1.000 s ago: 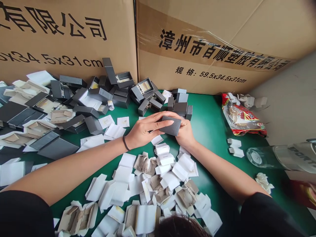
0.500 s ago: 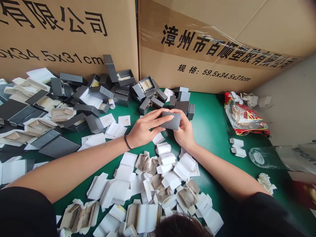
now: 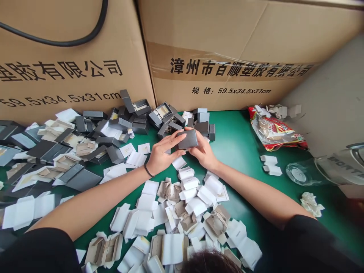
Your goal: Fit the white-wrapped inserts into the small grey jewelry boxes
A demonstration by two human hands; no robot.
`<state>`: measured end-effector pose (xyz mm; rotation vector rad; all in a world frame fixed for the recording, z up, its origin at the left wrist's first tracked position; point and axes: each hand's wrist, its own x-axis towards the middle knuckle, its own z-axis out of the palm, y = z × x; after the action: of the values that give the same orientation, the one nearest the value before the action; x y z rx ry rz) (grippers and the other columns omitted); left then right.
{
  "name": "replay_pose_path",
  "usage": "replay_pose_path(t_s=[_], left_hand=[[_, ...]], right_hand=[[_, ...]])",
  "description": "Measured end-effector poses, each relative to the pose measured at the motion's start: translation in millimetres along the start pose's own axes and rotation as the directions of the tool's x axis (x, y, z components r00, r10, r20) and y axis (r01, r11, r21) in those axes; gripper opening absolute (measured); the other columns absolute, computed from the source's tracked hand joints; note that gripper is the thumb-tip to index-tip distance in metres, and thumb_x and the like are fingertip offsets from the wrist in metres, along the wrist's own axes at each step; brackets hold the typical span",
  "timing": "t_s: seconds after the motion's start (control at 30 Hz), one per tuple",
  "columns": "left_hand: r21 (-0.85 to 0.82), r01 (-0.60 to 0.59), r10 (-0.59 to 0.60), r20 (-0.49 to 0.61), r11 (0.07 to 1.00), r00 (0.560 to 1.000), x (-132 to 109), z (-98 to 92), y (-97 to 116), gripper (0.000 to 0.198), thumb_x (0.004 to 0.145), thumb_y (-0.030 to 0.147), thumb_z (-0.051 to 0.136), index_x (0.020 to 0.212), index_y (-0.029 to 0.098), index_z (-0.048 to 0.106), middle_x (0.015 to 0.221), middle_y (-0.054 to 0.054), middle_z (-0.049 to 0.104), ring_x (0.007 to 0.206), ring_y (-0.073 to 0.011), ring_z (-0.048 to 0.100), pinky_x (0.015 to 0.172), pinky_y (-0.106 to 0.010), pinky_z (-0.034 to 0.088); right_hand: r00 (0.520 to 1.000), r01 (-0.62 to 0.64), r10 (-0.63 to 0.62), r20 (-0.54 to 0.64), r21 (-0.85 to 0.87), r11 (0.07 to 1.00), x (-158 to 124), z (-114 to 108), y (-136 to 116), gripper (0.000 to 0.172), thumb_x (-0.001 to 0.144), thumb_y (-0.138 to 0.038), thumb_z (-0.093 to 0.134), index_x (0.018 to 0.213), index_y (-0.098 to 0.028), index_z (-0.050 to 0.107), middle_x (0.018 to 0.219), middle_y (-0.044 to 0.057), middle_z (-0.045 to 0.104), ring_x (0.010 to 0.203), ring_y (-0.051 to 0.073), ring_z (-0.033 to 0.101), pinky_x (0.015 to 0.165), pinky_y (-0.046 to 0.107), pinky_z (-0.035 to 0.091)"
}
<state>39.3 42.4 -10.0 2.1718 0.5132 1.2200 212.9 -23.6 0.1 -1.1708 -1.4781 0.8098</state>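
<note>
- Small grey box (image 3: 187, 139) held above the green table (image 3: 241, 140), near frame centre, slightly toward 12 o'clock; lid shut, top face tilted toward the camera.
- Left hand (image 3: 162, 153) at 9 o'clock of the box: fingers (image 3: 173, 141) stretched along the box's near-left edge, thumb pressed on the lower edge at about 7 o'clock. Partly curled grip, closed on the box, palm clear of it.
- Right hand (image 3: 203, 151) at 4 o'clock of the box: fingers wrapped under and behind the right side, thumb on the near-right corner. Closed on the box as well; fingertips mostly hidden behind it.
- Box thus pinched between both hands, left-hand fingers on its front and left, right-hand fingers beneath and on its right; not touching the table.
- Black band (image 3: 147, 170) on the left wrist.
- Heap of grey boxes (image 3: 136, 117) from 9 to 12 o'clock of the hands, some open, some on their sides; nearest ones just behind the held box.
- White and beige paper inserts (image 3: 187, 197) scattered at 6 o'clock, between the forearms and on toward the frame's bottom edge.
- Two large cardboard cartons (image 3: 227, 49) with printed characters standing at 12 o'clock, against the table's far edge; black cable (image 3: 85, 38) draped over the left one.
- Red snack bag (image 3: 274, 131) at 2 o'clock, well apart from the hands; clear bottle (image 3: 327, 168) lying on its side at 3 o'clock; crumpled white paper (image 3: 311, 204) at 4 o'clock.
</note>
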Motion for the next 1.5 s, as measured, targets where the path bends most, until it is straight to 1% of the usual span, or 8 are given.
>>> replay_pose_path(t_s=[0.2, 0.5, 0.63, 0.77, 1.07, 1.27, 1.4, 1.5], left_hand=[[0.0, -0.075, 0.075, -0.077, 0.997, 0.994, 1.3, 1.2, 3.9, 0.054, 0.081, 0.026, 0.066, 0.134, 0.029, 0.053, 0.139, -0.005, 0.054, 0.128, -0.0139, 0.056, 0.11, -0.027, 0.05], [0.354, -0.31, 0.331, 0.002, 0.882, 0.944, 39.1, 5.3, 33.0, 0.041, 0.09, 0.031, 0.052, 0.13, 0.026, 0.055, 0.132, -0.008, 0.054, 0.121, -0.0139, 0.055, 0.103, -0.026, 0.051], [0.418, -0.358, 0.361, 0.076, 0.835, 0.93, 44.0, 11.6, 23.9, 0.041, 0.092, 0.032, 0.046, 0.132, 0.027, 0.053, 0.132, -0.01, 0.049, 0.123, -0.0157, 0.05, 0.103, -0.027, 0.049], [0.491, -0.274, 0.322, -0.015, 0.827, 0.947, 42.2, 11.8, 5.0, 0.043, 0.091, 0.034, 0.046, 0.132, 0.024, 0.054, 0.128, -0.013, 0.049, 0.122, -0.0182, 0.05, 0.099, -0.028, 0.048], [0.54, -0.127, 0.077, 0.114, 0.832, 0.991, 46.6, 3.0, -22.9, 0.042, 0.093, 0.034, 0.039, 0.132, 0.028, 0.055, 0.152, -0.007, 0.037, 0.144, -0.0222, 0.033, 0.121, -0.044, 0.026], [0.581, -0.126, 0.09, 0.09, 0.804, 0.992, 38.7, 4.6, -17.9, 0.051, 0.09, 0.038, 0.046, 0.139, 0.021, 0.046, 0.155, -0.011, 0.029, 0.149, -0.0262, 0.021, 0.123, -0.044, 0.022], [0.733, -0.082, 0.123, -0.003, 0.676, 0.992, 32.6, 7.8, -12.1, 0.044, 0.087, 0.042, 0.05, 0.115, 0.008, 0.058, 0.125, -0.02, 0.055, 0.125, -0.0289, 0.047, 0.105, -0.043, 0.038], [0.777, -0.095, 0.034, 0.094, 0.622, 0.995, 33.0, 7.2, -7.3, 0.033, 0.089, 0.038, 0.044, 0.093, 0.011, 0.061, 0.1, -0.015, 0.061, 0.101, -0.0244, 0.054, 0.088, -0.037, 0.044]], right_hand=[[0.985, 0.111, -0.128, -0.118, -0.141, 0.984, -0.5, 6.9, -7.8, 0.047, 0.082, -0.035, 0.053, 0.125, -0.019, 0.045, 0.129, 0.011, 0.052, 0.112, 0.016, 0.054, 0.09, 0.03, 0.055], [0.927, 0.116, -0.214, -0.309, -0.307, 0.944, 8.2, -3.7, -24.0, 0.033, 0.084, -0.033, 0.043, 0.115, -0.019, 0.041, 0.112, 0.01, 0.057, 0.1, 0.018, 0.055, 0.089, 0.035, 0.05], [0.901, 0.134, -0.287, -0.326, -0.42, 0.898, 13.3, -12.8, -9.5, 0.022, 0.087, -0.03, 0.038, 0.106, -0.019, 0.044, 0.103, 0.009, 0.057, 0.096, 0.018, 0.053, 0.087, 0.033, 0.047], [0.88, 0.055, -0.3, -0.369, -0.547, 0.835, 16.5, -23.5, 8.6, 0.015, 0.089, -0.023, 0.031, 0.089, -0.019, 0.046, 0.089, 0.006, 0.056, 0.085, 0.016, 0.048, 0.081, 0.032, 0.043], [0.966, 0.214, -0.236, 0.101, -0.826, 0.522, 8.8, -11.9, 14.0, 0.03, 0.091, -0.033, 0.04, 0.104, -0.017, 0.062, 0.118, 0.013, 0.057, 0.101, 0.022, 0.052, 0.082, 0.037, 0.04], [0.972, 0.191, -0.23, 0.058, -0.764, 0.617, 3.2, -9.4, 5.5, 0.036, 0.093, -0.039, 0.042, 0.118, -0.019, 0.057, 0.121, 0.009, 0.059, 0.1, 0.018, 0.059, 0.079, 0.032, 0.046], [0.973, 0.183, -0.228, 0.031, -0.703, 0.687, -1.6, -3.2, -0.5, 0.036, 0.093, -0.038, 0.041, 0.122, -0.019, 0.051, 0.121, 0.008, 0.057, 0.084, 0.011, 0.059, 0.075, 0.027, 0.047], [0.97, 0.204, -0.239, 0.044, -0.681, 0.703, -3.1, 1.3, 0.6, 0.028, 0.094, -0.033, 0.04, 0.112, -0.016, 0.053, 0.108, 0.008, 0.06, 0.081, 0.011, 0.056, 0.075, 0.025, 0.046]])
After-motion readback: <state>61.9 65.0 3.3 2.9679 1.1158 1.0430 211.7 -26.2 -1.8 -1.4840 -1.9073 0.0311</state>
